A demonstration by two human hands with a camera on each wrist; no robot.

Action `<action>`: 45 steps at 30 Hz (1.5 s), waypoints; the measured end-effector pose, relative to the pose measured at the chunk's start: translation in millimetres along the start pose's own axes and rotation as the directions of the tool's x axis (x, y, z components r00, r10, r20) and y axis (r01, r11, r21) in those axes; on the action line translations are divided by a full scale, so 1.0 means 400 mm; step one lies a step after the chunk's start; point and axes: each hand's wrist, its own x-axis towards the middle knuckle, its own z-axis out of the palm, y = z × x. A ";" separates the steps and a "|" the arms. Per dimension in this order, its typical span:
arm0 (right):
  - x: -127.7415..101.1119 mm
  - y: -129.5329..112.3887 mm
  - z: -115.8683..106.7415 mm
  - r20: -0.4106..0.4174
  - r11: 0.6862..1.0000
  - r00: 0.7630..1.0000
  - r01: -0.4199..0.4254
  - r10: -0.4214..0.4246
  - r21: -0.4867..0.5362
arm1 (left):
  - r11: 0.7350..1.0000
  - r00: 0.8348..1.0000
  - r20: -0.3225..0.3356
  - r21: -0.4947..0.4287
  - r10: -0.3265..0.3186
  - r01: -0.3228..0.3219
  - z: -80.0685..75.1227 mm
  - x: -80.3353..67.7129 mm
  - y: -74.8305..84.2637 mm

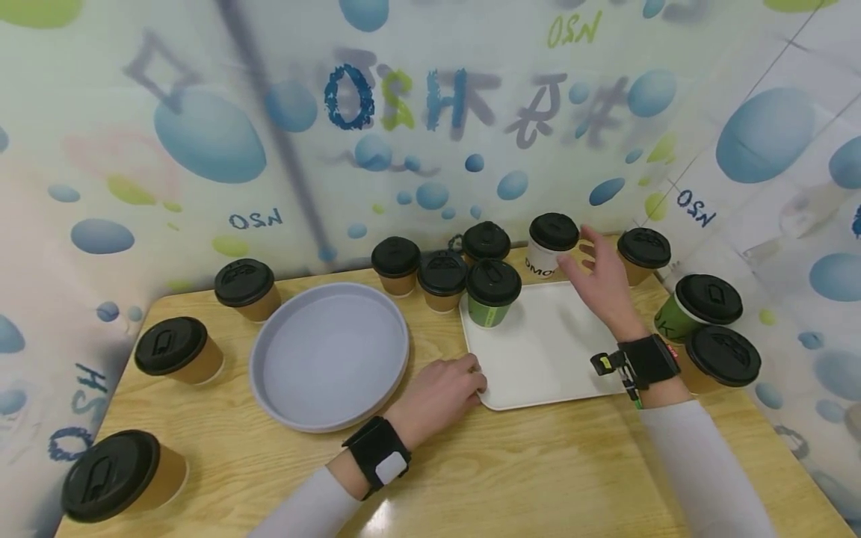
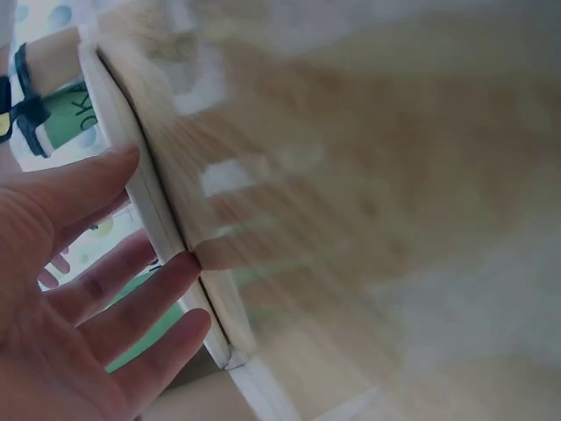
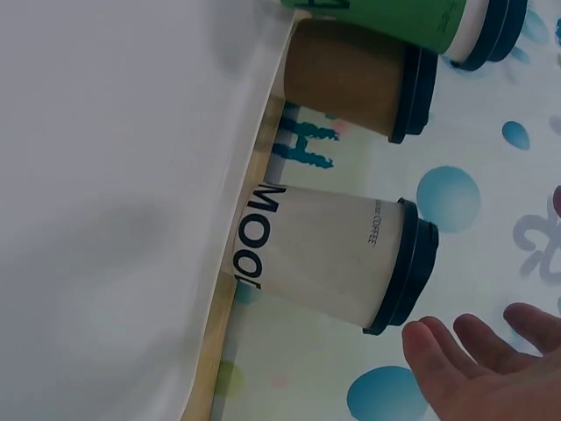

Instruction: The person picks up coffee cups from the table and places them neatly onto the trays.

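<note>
A white rectangular tray (image 1: 548, 351) lies on the table with a green cup with a black lid (image 1: 493, 291) standing at its far left corner. My left hand (image 1: 440, 392) is at the tray's near left corner, and in the left wrist view its thumb and fingertips touch the tray's rim (image 2: 145, 180). Just right of a white paper cup with a black lid (image 1: 550, 245), my right hand (image 1: 601, 280) reaches with its fingers spread. In the right wrist view the white cup (image 3: 329, 254) stands beyond the tray edge, with the fingertips close to its lid.
A round grey tray (image 1: 329, 359) is on the left. Brown lidded cups stand left of it, such as one at the near left (image 1: 124, 474), and several more (image 1: 397, 265) line the back. At the right are a green cup (image 1: 696, 306) and brown cups (image 1: 716, 359).
</note>
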 end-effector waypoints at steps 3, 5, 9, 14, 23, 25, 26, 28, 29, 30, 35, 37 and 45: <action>0.020 0.007 -0.002 0.012 1.000 1.000 -0.021 0.021 -0.020 | 1.000 1.000 -0.003 0.023 -0.005 0.006 0.000 0.003 0.003; 0.033 0.012 -0.001 0.016 0.999 0.999 -0.035 0.036 -0.033 | 0.999 1.000 -0.004 0.032 -0.004 0.004 0.002 0.003 0.004; 0.056 0.020 0.006 0.035 0.998 0.998 -0.048 0.049 -0.041 | 0.999 1.000 0.005 0.041 0.003 -0.003 0.004 0.001 0.007; 0.078 0.025 0.019 0.055 0.998 0.998 -0.040 0.042 -0.040 | 1.000 1.000 0.013 0.023 -0.011 0.011 0.002 -0.004 0.009; 0.122 0.049 0.051 0.084 0.993 0.991 -0.101 0.105 -0.061 | 0.994 0.997 0.055 -0.088 -0.060 0.065 -0.002 -0.012 0.008; 0.129 0.056 0.056 0.088 0.991 0.988 -0.117 0.123 -0.072 | 0.992 0.996 0.062 -0.101 -0.065 0.071 -0.002 -0.012 0.009; 0.132 0.058 0.058 0.089 0.989 0.987 -0.125 0.132 -0.076 | 0.992 0.996 0.063 -0.106 -0.067 0.073 -0.002 -0.012 0.009; 0.136 0.064 0.062 0.089 0.987 0.985 -0.137 0.145 -0.082 | 0.991 0.996 0.065 -0.112 -0.066 0.073 -0.001 -0.011 0.010; 0.137 0.067 0.063 0.088 0.986 0.985 -0.144 0.150 -0.080 | 0.991 0.996 0.064 -0.115 -0.066 0.073 0.000 -0.010 0.011; 0.138 0.069 0.065 0.086 0.986 0.984 -0.146 0.153 -0.079 | 0.990 0.996 0.065 -0.118 -0.065 0.073 0.001 -0.010 0.010; 0.141 0.080 0.074 0.080 0.987 0.985 -0.148 0.152 -0.059 | 0.990 0.996 0.067 -0.122 -0.066 0.074 0.001 -0.008 0.010; 0.142 0.082 0.078 0.077 0.987 0.985 -0.154 0.157 -0.048 | 0.990 0.995 0.067 -0.121 -0.068 0.076 0.001 -0.008 0.010; 0.145 0.101 0.072 0.061 0.989 0.988 -0.141 0.144 -0.052 | 0.991 0.996 0.068 -0.114 -0.064 0.071 0.001 -0.003 0.009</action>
